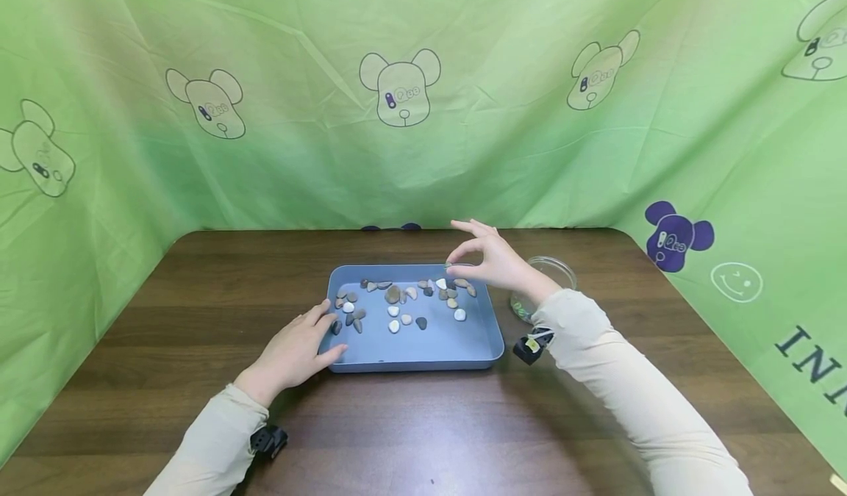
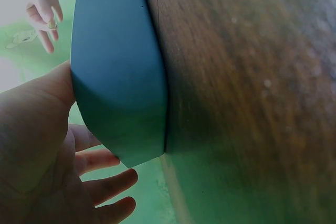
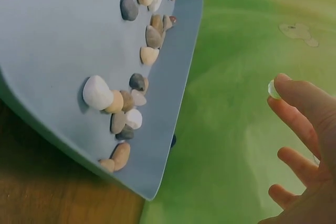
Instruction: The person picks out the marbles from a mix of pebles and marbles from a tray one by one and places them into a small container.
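The right hand hovers above the far right part of the blue tray, pinching a small pale bead between thumb and forefinger, the other fingers spread; the left hand rests with relaxed fingers against the tray's near left corner; pebbles lie scattered inside the tray; a glass jar stands on the worktop just right of the tray.

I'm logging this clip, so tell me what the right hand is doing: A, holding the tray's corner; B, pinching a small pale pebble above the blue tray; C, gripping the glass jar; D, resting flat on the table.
B: the right hand pinches a small pale pebble at its fingertips above the blue tray.
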Demonstrator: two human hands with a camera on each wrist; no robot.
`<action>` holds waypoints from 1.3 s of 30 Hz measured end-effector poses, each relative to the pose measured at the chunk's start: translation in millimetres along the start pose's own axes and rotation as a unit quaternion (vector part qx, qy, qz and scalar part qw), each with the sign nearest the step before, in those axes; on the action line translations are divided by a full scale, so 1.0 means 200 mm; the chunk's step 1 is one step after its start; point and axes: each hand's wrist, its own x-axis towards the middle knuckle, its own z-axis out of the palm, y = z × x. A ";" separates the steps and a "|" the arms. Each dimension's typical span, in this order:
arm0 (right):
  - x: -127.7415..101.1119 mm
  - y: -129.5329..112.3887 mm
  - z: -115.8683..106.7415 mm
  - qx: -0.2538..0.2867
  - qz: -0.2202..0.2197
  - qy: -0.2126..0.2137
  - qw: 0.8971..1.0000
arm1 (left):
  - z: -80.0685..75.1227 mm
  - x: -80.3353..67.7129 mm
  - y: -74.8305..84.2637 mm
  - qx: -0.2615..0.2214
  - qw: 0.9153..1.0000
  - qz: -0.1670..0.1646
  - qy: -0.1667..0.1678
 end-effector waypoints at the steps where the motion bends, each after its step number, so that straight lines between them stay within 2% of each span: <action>1: -0.01 0.00 0.00 -0.001 0.000 0.001 1.000 | 0.00 0.00 0.00 0.000 1.000 0.000 0.000; 8: -0.04 0.04 -0.03 -0.005 -0.001 0.017 1.000 | 0.01 0.00 -0.01 0.002 1.000 0.000 0.000; 17: -0.09 0.11 -0.04 0.006 -0.011 0.060 0.998 | 0.00 0.00 0.00 -0.003 1.000 -0.002 0.002; 26: -0.16 0.17 -0.08 -0.004 0.041 0.055 0.998 | 0.01 0.00 0.00 -0.003 1.000 -0.002 -0.001; 39: -0.23 0.23 -0.11 -0.015 0.070 0.067 0.995 | 0.00 0.00 0.00 -0.008 1.000 -0.005 -0.001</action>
